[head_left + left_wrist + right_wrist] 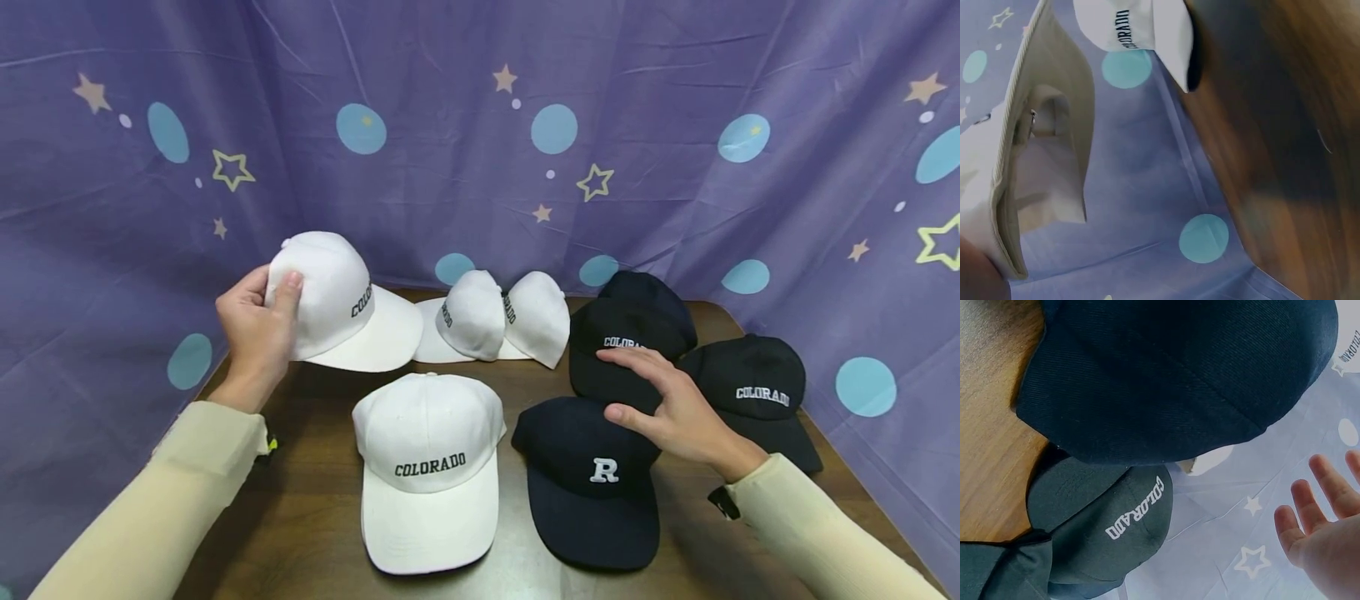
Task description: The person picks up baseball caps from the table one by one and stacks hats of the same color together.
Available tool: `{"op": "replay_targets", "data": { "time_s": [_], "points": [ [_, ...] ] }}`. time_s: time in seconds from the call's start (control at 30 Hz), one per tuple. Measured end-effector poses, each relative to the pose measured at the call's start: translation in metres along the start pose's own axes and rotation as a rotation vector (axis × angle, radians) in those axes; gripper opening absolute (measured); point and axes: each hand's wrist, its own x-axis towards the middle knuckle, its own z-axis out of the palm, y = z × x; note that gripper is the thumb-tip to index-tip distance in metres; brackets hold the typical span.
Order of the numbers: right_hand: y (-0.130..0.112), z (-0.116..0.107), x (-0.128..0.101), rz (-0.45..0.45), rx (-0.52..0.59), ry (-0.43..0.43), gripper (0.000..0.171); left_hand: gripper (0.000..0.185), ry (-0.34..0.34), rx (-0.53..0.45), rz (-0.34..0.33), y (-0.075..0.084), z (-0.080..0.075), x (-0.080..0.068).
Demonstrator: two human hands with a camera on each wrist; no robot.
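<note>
Holding a white cap [330,296] by its rounded cloth crown, the left hand [255,329] has its grip curled around the back, lifted above the wooden tabletop [300,517]. Right of that cap, the right hand [671,408] hovers flat, fingers spread, over a stack of black caps [626,333], possibly brushing the top one's stitched lettering.

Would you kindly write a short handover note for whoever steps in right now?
Left hand grips a white fabric Colorado cap, lifted above the brown wooden table.
Right hand is open, fingers spread over a black Colorado cap and a navy R cap.
Done: white caps lie left, dark caps right.
Left: the lifted cap is not yet set down.
</note>
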Motion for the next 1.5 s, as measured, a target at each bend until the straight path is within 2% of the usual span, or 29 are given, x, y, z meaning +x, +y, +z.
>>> {"op": "replay_targets", "data": {
  "time_s": [0.13,0.37,0.5,0.63,1.17,1.5],
  "points": [
    [0.000,-0.001,-0.001,0.001,-0.004,0.002,0.073,0.018,-0.028,-0.095,0.000,0.007,0.002,0.002],
    [0.000,-0.001,-0.003,0.003,-0.002,-0.001,0.072,0.011,-0.110,-0.368,-0.021,0.015,0.007,0.004],
    [0.001,-0.001,-0.003,-0.002,0.004,0.001,0.071,0.011,-0.169,-0.435,-0.029,0.019,0.008,0.005],
    [0.002,-0.001,-0.003,-0.004,0.005,0.003,0.072,0.013,-0.228,-0.477,-0.025,0.024,0.009,0.005],
    [0.002,0.000,-0.006,-0.017,0.006,-0.004,0.072,0.021,-0.542,-0.574,-0.033,0.043,0.014,-0.002],
    [0.005,0.000,-0.008,-0.038,0.005,-0.001,0.074,0.018,-0.758,-0.557,0.006,0.044,0.016,-0.009]
  ]
}}
